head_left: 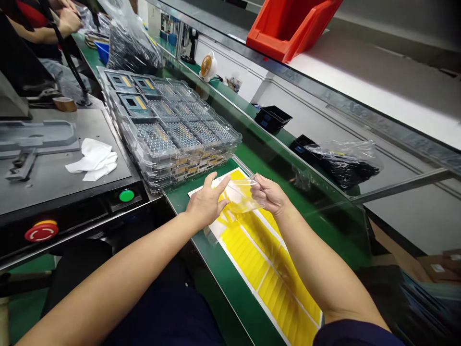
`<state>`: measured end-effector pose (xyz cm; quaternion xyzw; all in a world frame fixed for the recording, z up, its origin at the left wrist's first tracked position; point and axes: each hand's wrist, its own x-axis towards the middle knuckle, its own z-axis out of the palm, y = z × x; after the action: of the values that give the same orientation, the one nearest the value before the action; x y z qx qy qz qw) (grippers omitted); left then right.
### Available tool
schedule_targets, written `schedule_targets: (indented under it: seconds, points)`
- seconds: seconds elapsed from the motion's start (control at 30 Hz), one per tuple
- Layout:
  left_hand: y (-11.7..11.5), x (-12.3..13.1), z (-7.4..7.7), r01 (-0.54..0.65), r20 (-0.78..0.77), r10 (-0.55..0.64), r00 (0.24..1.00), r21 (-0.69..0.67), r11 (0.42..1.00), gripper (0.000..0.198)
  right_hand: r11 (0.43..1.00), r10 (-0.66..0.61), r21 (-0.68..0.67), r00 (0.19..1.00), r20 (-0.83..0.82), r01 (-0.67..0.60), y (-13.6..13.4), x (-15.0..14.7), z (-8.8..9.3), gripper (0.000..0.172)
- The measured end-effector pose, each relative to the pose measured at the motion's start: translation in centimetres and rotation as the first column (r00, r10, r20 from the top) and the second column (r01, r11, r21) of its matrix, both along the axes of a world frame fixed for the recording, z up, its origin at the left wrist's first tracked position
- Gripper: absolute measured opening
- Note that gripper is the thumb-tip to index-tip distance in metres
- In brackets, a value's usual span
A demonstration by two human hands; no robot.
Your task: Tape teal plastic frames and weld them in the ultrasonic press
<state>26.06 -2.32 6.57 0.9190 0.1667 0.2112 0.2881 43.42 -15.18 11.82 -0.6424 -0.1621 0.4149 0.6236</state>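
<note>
My right hand [271, 194] pinches the edge of a clear plastic film [242, 196], which hangs over a sheet of yellow stickers [270, 262]. Opposite it, my left hand [206, 202] has its fingers spread, with the fingertips at the film's left side; whether they touch it I cannot tell. The sheet has a white backing and lies lengthwise on the green work surface [219, 269]. At its far end some yellow pieces show through the film. Just beyond my left hand stands a stack of clear plastic trays [169, 129] with compartments, several holding dark square frames.
To the left is a metal machine table with a white cloth [94, 159], a green button [126, 195] and a red emergency stop [41, 231]. A red bin [288, 29] sits on the shelf above. Black bins [272, 117] line the back. A co-worker's hand [69, 20] shows top left.
</note>
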Motion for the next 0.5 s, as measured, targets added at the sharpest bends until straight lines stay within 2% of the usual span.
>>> schedule_targets:
  seconds: [0.17,0.27,0.37,0.5]
  points:
    - [0.0,1.2,0.3,0.069,0.144,-0.082,0.986,0.095,0.993,0.031,0.995,0.084,0.06,0.996,-0.005,-0.083,-0.2,-0.3,0.7,0.047]
    - [0.3,1.7,0.0,0.008,0.284,-0.043,0.958,0.125,0.992,0.026,0.991,0.1,0.086,0.994,0.034,-0.103,-0.1,0.2,0.7,0.05]
    - [0.6,1.9,0.0,-0.068,0.414,0.012,0.91,0.12,0.99,0.023,0.994,0.035,0.1,0.998,0.058,-0.041,-0.1,1.0,0.6,0.048]
    - [0.7,1.9,0.7,-0.046,0.545,-0.008,0.838,0.085,0.995,0.021,0.993,0.023,0.11,0.997,0.067,-0.031,-0.2,1.3,0.8,0.044]
